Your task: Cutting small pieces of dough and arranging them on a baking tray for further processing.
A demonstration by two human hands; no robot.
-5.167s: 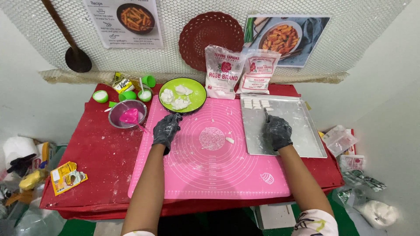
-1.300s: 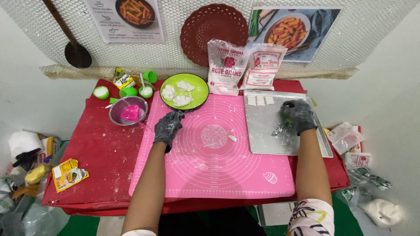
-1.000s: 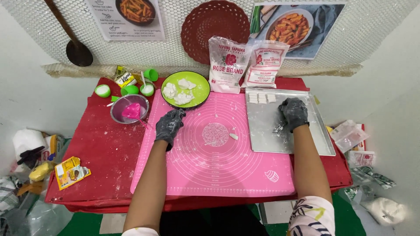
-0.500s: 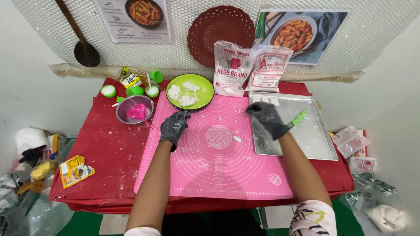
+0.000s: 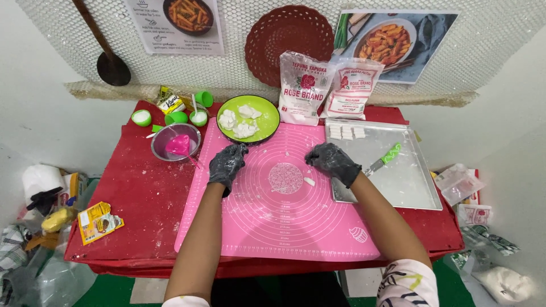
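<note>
Both gloved hands are down on the pink mat (image 5: 273,227) now. Your left hand (image 5: 226,164) rests near the mat's far left edge, just below the green plate (image 5: 272,122) of white dough lumps — fingers loosely curled and lying on the mat, holding nothing. Your right hand (image 5: 333,163) sits at the mat's right edge, where it meets the metal tray (image 5: 409,187); its fingers are bent downward and I cannot tell whether they pinch anything.

The small white dough piece (image 5: 309,181) lies on the mat, just beside your right fingertips and close to the floured circle at the centre. The green-handled knife (image 5: 382,161) lies on the tray just behind that wrist, and a row of cut white blocks (image 5: 347,132) sits in the tray's far left corner.

It reads as the shaping stage — one piece out on the mat, the rest waiting on the plate. Working that piece would call for a light, careful pinch, since it is small and soft-looking.
</note>
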